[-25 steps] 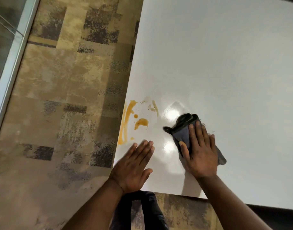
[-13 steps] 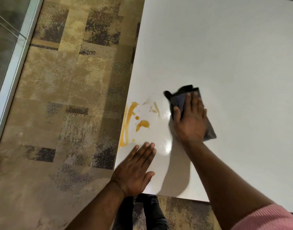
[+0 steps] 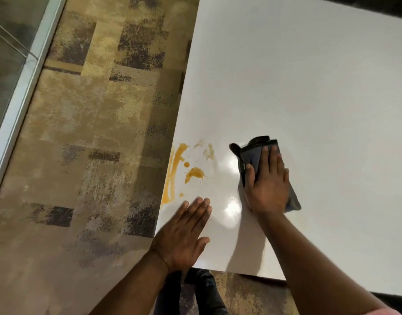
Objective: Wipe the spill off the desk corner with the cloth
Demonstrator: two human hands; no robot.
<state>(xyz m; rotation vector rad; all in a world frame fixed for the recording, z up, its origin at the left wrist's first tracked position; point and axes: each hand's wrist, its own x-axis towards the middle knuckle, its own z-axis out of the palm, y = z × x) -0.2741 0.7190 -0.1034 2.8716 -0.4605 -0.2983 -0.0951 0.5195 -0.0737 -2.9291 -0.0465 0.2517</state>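
An orange-brown spill (image 3: 194,172) lies near the left edge of the white desk (image 3: 309,87), with a long streak along the edge and several small drops. To its right, my right hand (image 3: 267,185) presses flat on a folded dark grey cloth (image 3: 252,154) that rests on the desk; the cloth sits apart from the spill. My left hand (image 3: 184,235) lies flat, palm down, on the near left corner, just below the spill, holding nothing.
Patterned brown and tan carpet (image 3: 93,155) covers the floor left of the desk. A glass partition with a pale frame (image 3: 20,98) runs along the far left. My dark trouser legs (image 3: 195,292) show below the desk's near edge.
My right hand slid the cloth away from me and then back toward me, staying right of the spill. The spill looks unchanged. My left hand has stayed in place.
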